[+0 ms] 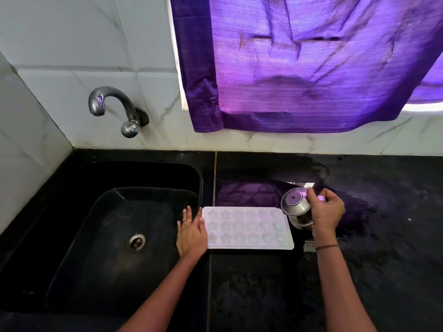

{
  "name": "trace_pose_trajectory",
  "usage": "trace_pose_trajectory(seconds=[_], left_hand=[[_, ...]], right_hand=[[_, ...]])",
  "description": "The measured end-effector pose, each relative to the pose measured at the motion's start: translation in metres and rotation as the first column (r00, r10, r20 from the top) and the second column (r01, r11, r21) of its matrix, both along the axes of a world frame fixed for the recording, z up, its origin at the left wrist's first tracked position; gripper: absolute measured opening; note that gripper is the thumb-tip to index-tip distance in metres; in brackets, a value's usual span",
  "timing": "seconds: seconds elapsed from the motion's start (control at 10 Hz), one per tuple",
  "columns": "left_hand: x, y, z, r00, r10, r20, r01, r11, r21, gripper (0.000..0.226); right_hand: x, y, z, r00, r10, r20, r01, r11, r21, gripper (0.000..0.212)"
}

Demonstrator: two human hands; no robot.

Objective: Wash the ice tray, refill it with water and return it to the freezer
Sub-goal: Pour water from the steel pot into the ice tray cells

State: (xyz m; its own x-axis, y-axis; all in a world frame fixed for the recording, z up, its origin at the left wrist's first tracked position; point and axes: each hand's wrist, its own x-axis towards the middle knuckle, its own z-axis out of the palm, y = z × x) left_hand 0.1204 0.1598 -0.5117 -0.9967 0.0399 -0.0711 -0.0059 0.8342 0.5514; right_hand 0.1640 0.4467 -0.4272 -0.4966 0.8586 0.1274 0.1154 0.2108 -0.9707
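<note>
just beside sink rim (206,178), ice tray (248,227)

**Polished stone, bright metal, matt plastic and woven cloth**

The ice tray (248,227), laid at the counter's (383,248) left edge beside the sink (96,259), is seen as white, smooth, matt plastic. The steel cup (296,206) at the tray's right end is shown in bright brushed metal. The counter is formed of black speckled stone, glossy where light is caught. The sink is black and dully glossy, its drain (137,240) ringed in metal. The tap (112,104) is chromed but spotted dull. The wall tiles (72,44) are glazed and marble-veined; the curtain (311,56) is purple ribbed cloth.
</note>
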Motion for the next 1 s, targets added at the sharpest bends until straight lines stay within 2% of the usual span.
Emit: trace_pose_trajectory(seconds=[0.1,0.4,0.6,1.0], left_hand=[[-0.0003,0.0002,0.0001,1.000,-0.003,0.000,0.003,1.000,-0.003,0.046],[-0.0007,-0.0005,-0.0018,1.000,-0.001,-0.001,0.001,1.000,0.004,0.046],[-0.0009,-0.0002,-0.0023,1.000,0.002,-0.003,-0.002,1.000,0.009,0.046],[-0.0011,0.0001,-0.0026,1.000,0.004,0.000,-0.004,1.000,0.007,0.046]], right_hand=[[0.0011,0.0029,-0.0023,0.999,-0.004,0.038,0.002,0.998,0.055,0.040],[0.0033,0.0012,0.0017,0.993,0.005,0.120,-0.029,0.980,0.199,0.043],[0.0026,-0.0009,0.0002,0.992,0.033,0.119,-0.059,0.974,0.219,0.046],[0.0042,0.0024,-0.0022,0.991,-0.013,0.134,-0.018,0.973,0.229,0.041]])
